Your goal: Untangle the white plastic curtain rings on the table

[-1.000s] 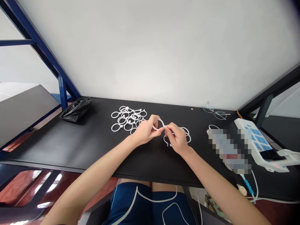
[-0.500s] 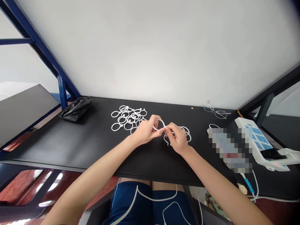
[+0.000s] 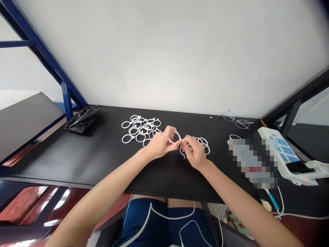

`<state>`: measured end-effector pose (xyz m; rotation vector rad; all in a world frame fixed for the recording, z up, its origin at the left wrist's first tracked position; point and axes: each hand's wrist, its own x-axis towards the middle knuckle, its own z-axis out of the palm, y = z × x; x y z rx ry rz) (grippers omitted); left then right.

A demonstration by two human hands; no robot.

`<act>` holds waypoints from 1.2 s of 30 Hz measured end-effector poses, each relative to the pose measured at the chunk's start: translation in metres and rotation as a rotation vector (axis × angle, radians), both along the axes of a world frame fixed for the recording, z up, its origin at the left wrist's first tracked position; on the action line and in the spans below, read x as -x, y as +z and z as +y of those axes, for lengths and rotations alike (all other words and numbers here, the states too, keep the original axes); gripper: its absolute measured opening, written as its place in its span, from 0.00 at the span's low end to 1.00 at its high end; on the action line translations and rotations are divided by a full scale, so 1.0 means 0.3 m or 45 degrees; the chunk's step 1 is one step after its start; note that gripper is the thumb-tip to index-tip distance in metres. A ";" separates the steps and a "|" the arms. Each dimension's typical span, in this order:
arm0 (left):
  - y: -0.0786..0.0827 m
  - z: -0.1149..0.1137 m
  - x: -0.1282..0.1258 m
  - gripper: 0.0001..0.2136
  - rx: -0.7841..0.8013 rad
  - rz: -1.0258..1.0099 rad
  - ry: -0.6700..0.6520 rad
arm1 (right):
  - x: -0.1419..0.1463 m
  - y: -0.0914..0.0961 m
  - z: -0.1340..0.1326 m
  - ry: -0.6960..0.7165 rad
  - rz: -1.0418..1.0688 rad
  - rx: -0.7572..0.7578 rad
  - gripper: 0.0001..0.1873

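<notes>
Head view, logged from my remote station.

**Item 1:** a white plastic ring [image 3: 174, 136], thin-banded, held over the black tabletop [image 3: 77, 154] between both hands.

**Left hand** [image 3: 159, 143]: fingers [image 3: 168, 131] curled and pressed together, pinching the ring's left side.

**Right hand** [image 3: 195, 154]: fingers [image 3: 186, 140] pressed together, pinching at the ring's right end. I cannot tell whether they also touch the curved piece just below.

**Item 2:** a loose pile of matching rings [image 3: 140, 130], overlapping, on the tabletop just left of the hands.

**Item 3:** a smaller cluster of rings [image 3: 203, 141], just beside the right hand and partly hidden by it.

**Handling, my estimate:** light and fairly stiff, with some spring. The smooth, narrow band could slip from a fingertip, so I would take hold with a firm pinch close to a small knob.

**Also on the tabletop:** a crumpled black plastic bag [image 3: 82, 119], wire-rimmed eyeglasses [image 3: 238, 121], a white power strip with blue panels [image 3: 280, 154], and a pixelated object [image 3: 253, 163] I cannot identify.

**Below the edge:** navy shorts with white trim [image 3: 144, 223].
</notes>
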<state>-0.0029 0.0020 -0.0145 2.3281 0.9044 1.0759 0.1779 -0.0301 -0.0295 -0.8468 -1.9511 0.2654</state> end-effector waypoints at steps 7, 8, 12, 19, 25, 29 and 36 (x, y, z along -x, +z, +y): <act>0.009 0.004 0.006 0.19 0.011 0.038 0.005 | 0.003 -0.002 0.012 -0.006 0.029 -0.009 0.09; 0.013 0.004 0.008 0.19 0.019 0.053 -0.001 | 0.000 -0.004 0.015 -0.003 0.064 -0.022 0.09; 0.015 0.013 0.017 0.21 0.044 0.165 -0.011 | -0.028 -0.017 0.033 -0.083 0.262 -0.044 0.08; -0.013 0.051 0.031 0.22 -0.161 0.402 0.083 | -0.050 -0.020 0.046 -0.276 0.380 -0.058 0.09; -0.004 0.068 0.043 0.19 -0.316 0.434 0.142 | -0.026 -0.006 0.023 -0.267 0.270 -0.134 0.04; 0.002 0.085 0.058 0.16 -0.359 0.505 0.274 | -0.024 0.002 0.024 -0.283 0.253 -0.138 0.04; -0.026 0.117 0.081 0.15 -0.300 0.714 0.645 | -0.022 0.003 0.025 -0.265 0.253 -0.125 0.03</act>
